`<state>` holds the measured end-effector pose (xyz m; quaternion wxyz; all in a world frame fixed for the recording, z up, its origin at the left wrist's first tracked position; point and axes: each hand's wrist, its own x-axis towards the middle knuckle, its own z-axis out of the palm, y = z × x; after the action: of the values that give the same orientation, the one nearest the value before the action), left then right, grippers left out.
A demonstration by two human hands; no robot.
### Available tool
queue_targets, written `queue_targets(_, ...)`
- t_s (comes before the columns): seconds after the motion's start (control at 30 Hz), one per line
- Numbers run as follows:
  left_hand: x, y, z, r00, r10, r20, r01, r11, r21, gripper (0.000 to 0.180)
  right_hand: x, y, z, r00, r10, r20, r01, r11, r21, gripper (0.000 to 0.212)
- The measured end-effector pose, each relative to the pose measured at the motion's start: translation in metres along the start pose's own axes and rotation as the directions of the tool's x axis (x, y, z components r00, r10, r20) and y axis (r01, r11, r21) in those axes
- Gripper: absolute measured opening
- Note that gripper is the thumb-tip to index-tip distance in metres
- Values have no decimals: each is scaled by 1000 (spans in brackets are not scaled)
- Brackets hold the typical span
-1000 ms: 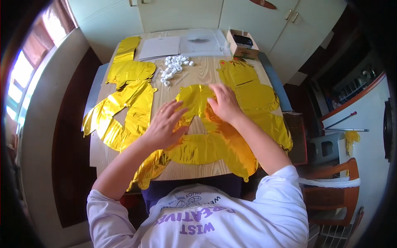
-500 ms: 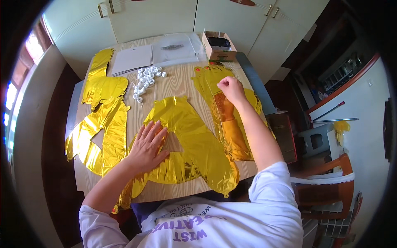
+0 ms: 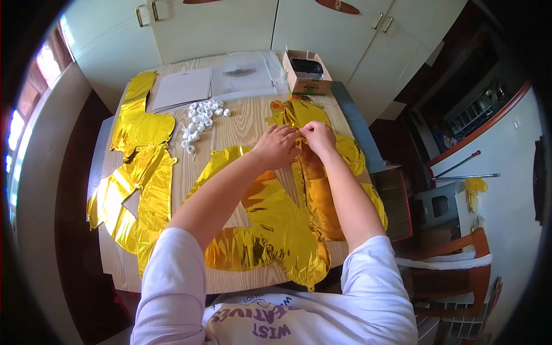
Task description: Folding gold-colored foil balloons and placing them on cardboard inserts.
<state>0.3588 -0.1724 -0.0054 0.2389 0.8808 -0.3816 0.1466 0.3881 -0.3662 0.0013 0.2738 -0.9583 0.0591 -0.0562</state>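
Observation:
My left hand (image 3: 278,145) and my right hand (image 3: 318,138) meet over the flat gold foil balloon (image 3: 313,108) at the right of the table. The right thumb and fingers pinch its foil edge. Against the same spot press my left fingertips, partly hidden, with a fold of foil at them. Below my left forearm lies a second flat foil balloon (image 3: 282,230), shaped like a letter A. Two more uninflated gold balloons, an upper one (image 3: 141,126) and a lower one (image 3: 155,190), lie along the left side.
White ribbon spools (image 3: 201,118) are heaped at the table's far middle. Behind them sit grey-white sheets (image 3: 184,87), a clear plastic bag (image 3: 253,75) and a small box (image 3: 310,85) with a black object inside. A wooden chair (image 3: 460,287) stands at the right.
My left hand has left the A-shaped balloon and moved up and right to the right-hand balloon. My right hand has come down slightly to that balloon's foil.

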Motion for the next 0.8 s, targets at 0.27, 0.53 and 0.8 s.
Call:
queue_targets(0.27, 21, 10, 6, 979, -130, 159, 111, 986, 124, 46, 3, 63, -32, 954, -172, -244, 292, 714, 637, 18)
queue_targets(0.53, 60, 10, 3, 929, -292, 227, 223, 932, 287, 72, -58, 76, -100, 977, -150, -153, 209, 505, 838, 12)
queue_targets(0.8, 53, 10, 9, 932, -285, 225, 212, 930, 300, 71, -171, 200, -245, 603, 256, -755, 234, 848, 475, 51)
